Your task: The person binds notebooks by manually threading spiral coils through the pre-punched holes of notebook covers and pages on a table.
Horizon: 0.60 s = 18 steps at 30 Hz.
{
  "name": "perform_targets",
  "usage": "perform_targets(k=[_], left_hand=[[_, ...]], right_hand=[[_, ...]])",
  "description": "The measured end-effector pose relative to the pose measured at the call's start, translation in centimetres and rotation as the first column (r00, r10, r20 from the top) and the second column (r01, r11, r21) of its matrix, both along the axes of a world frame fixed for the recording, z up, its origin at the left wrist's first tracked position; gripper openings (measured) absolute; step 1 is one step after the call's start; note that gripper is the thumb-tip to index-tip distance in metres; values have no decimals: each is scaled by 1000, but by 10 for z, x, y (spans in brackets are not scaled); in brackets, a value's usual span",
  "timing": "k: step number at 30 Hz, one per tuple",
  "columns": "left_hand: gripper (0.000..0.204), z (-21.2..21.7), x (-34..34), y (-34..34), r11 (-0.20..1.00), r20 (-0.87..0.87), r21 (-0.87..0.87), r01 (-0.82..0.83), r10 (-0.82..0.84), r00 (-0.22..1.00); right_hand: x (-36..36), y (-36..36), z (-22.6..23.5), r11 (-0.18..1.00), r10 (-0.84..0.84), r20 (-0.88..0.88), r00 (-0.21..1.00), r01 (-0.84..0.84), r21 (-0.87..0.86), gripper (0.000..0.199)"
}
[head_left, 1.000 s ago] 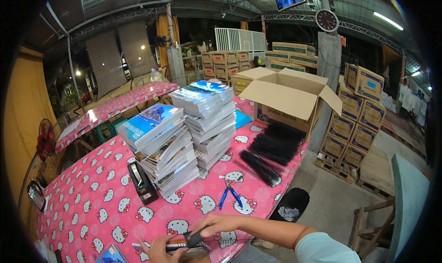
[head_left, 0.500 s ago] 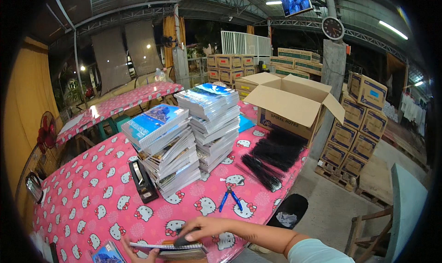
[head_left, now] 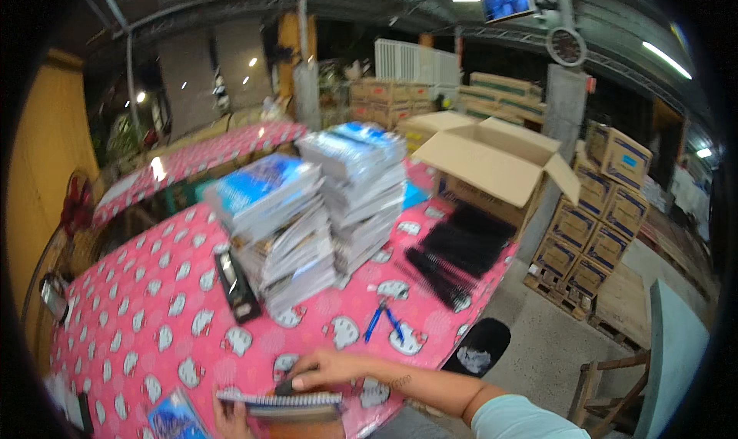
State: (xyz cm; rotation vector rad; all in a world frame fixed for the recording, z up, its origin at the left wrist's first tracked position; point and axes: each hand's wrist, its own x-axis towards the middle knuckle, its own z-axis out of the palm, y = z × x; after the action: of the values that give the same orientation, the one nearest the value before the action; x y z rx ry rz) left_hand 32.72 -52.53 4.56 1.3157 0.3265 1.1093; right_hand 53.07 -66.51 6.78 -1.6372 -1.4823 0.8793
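At the near edge of the table, a notebook (head_left: 296,410) stands tilted with its dark-coiled edge uppermost. My left hand (head_left: 231,422) grips its left end, partly cut off by the lower rim. Over the coiled edge, my right hand (head_left: 327,368) is closed on a small dark rounded object (head_left: 286,387), too blurred to name. Blue-handled pliers (head_left: 383,324) lie splayed on the table beyond my right hand. To the left of my left hand lies another blue-covered notebook (head_left: 178,420).
Two tall stacks of notebooks (head_left: 296,266) stand mid-table, beside a black tape dispenser (head_left: 237,287). Black spiral coils (head_left: 469,243) lie in a heap before an open carton (head_left: 484,158). A pink patterned cloth (head_left: 138,308) covers the table. Boxes (head_left: 592,216) stand on a pallet at right.
The notebook has tipped so its coiled edge shows more plainly. My right hand has shifted slightly left along it. The whole view has moved a little and blurred.
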Motion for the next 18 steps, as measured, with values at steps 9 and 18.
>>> perform_targets(k=[9,18], left_hand=[[46,-27,12,14,982,4,-165,96,-97,995],[46,-30,1,10,981,-112,-194,-20,-2,994]], right_hand=[[3,1,5,981,-103,-164,981,128,146,43],[-9,19,1,947,169,-581,796,32,320,48]])
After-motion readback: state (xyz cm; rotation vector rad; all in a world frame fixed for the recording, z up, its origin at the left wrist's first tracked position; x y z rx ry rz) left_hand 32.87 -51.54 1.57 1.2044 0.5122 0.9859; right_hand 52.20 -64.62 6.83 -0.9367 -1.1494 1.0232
